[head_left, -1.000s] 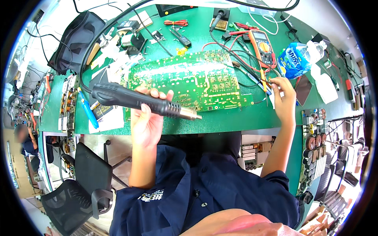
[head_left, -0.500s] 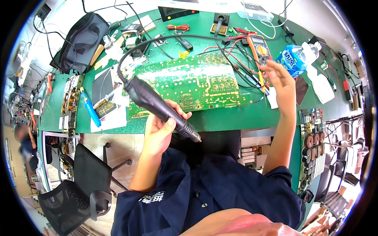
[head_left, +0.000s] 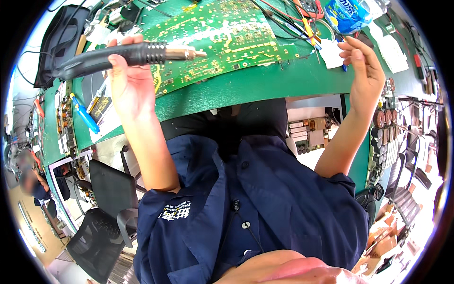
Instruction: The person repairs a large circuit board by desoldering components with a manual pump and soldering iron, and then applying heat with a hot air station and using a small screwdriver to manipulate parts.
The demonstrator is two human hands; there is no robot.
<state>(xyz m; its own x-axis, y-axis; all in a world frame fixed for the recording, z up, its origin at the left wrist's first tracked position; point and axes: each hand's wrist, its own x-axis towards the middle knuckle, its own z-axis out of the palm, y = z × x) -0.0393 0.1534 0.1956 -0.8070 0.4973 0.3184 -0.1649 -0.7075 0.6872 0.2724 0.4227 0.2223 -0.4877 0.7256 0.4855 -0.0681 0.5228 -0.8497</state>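
Observation:
My left hand (head_left: 135, 85) is closed round a black corded tool (head_left: 104, 59) with a ribbed collar and a narrow metal nozzle; its exact kind is unclear. The tool lies nearly level, its nozzle pointing right over the left part of a large green circuit board (head_left: 236, 52) on the bench. To the right of the board, my right hand (head_left: 364, 68) is raised with fingers loosely bent and apart, and nothing shows in it. Nearest to that hand are a white paper (head_left: 332, 54) and a yellow-handled tool (head_left: 309, 29).
A blue-handled tool (head_left: 85, 113) rests on papers at the left, beside a strip of components (head_left: 65, 118). A blue-labelled bottle (head_left: 347, 16) stands at the far right, near red and black leads. An office chair (head_left: 113, 184) is at the lower left.
My left hand has moved left and up, turning the tool from slanting down to nearly level. My right hand has shifted right, its fingers bending more. The view has tilted down toward me.

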